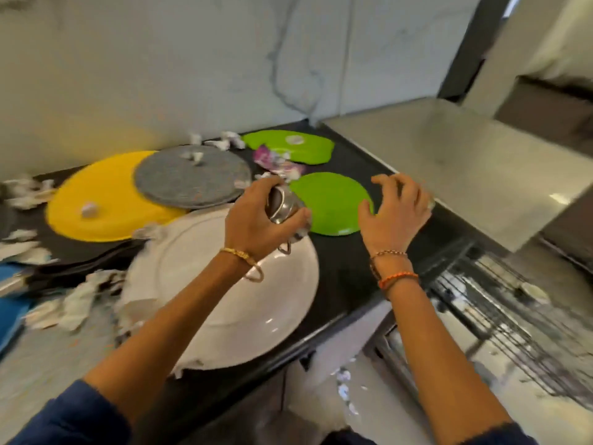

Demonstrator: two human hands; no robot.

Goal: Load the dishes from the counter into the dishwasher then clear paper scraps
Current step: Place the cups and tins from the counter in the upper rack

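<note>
My left hand (256, 216) is shut on a small steel bowl (284, 205), held above the big white plate (244, 297). My right hand (393, 208) hovers with spread fingers over the right edge of the near green plate (330, 203). A second green plate (305, 146) lies further back, a yellow plate (102, 200) sits at the left, and a grey round plate (192, 178) overlaps it. All rest on the black counter (346, 277). Crumpled paper scraps (70, 306) are scattered around them.
The dishwasher rack (500, 309) stands pulled out at the lower right, below a steel surface (465, 162). A purple-and-white wrapper (276, 162) lies between the green plates. More scraps (345, 380) lie on the floor. A blue object (9, 316) sits at the left edge.
</note>
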